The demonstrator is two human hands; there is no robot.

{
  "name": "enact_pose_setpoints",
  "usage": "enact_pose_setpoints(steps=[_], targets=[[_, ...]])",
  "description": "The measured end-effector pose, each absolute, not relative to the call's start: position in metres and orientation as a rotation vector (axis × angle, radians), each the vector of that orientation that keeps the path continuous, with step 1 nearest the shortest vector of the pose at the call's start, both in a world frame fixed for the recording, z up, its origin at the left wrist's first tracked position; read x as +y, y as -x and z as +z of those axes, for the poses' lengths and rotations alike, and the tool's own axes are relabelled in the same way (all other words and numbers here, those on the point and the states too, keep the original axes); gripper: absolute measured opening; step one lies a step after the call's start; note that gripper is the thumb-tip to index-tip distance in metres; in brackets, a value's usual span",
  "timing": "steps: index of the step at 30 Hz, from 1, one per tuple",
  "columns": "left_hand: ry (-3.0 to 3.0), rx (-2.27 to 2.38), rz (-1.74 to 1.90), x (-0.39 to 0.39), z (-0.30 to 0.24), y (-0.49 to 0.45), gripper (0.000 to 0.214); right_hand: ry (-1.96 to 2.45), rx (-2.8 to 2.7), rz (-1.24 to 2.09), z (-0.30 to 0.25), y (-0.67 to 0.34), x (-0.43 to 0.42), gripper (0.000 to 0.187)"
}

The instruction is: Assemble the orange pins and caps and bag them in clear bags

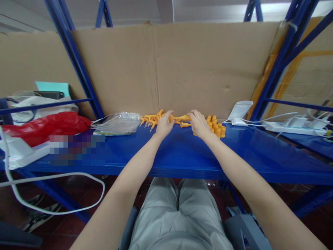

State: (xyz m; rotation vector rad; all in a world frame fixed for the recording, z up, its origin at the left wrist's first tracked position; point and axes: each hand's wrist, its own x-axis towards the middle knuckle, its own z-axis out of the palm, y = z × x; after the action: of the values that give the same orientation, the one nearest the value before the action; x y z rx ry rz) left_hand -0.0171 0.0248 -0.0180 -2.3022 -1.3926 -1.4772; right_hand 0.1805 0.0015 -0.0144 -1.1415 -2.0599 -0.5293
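My left hand (164,125) is closed around an orange plastic piece (171,118), which shows between thumb and fingers. Close by on the right, my right hand (199,124) curls its fingers at the end of a long orange plastic piece (182,118); its grip is partly hidden. A shorter orange piece with a flared end (185,124) lies just below, between the hands. Left of my left hand is a pile of branching orange pieces (152,119) with small metal chains. Several short orange cylinders (220,130) stand beside my right hand.
Clear plastic bags (119,123) lie left on the blue shelf (182,152). Farther left are a red bag (52,126) and a looping white cable (78,173). A white pouch (239,111) and power strip (293,128) sit right. Cardboard (208,66) walls the back between blue posts.
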Motion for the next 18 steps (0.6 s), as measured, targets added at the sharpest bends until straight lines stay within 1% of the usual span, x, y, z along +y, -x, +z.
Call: enact_pose_setpoints(steps=[3, 5, 8, 13, 18], targets=[[2.294, -1.390, -1.468, 0.026, -0.018, 0.018, 0.029, 1.130, -2.050, -0.578, -0.011, -0.177, -0.006, 0.041], [2.279, -1.387, -1.481, 0.026, -0.018, 0.020, 0.029, 1.105, -2.057, -0.580, -0.010, -0.177, -0.009, 0.039], [2.273, -1.389, -1.492, 0.027, -0.018, 0.022, 0.032, 1.013, -2.071, -0.490, -0.012, -0.177, -0.008, 0.034], [2.245, -1.467, -1.477, 0.029, -0.020, 0.024, 0.043, 0.963, -1.984, -0.236, -0.021, -0.180, 0.008, 0.036], [2.224, -1.463, -1.525, 0.028, -0.021, 0.023, 0.047, 0.927, -2.018, -0.246, -0.021, -0.184, 0.014, 0.033]])
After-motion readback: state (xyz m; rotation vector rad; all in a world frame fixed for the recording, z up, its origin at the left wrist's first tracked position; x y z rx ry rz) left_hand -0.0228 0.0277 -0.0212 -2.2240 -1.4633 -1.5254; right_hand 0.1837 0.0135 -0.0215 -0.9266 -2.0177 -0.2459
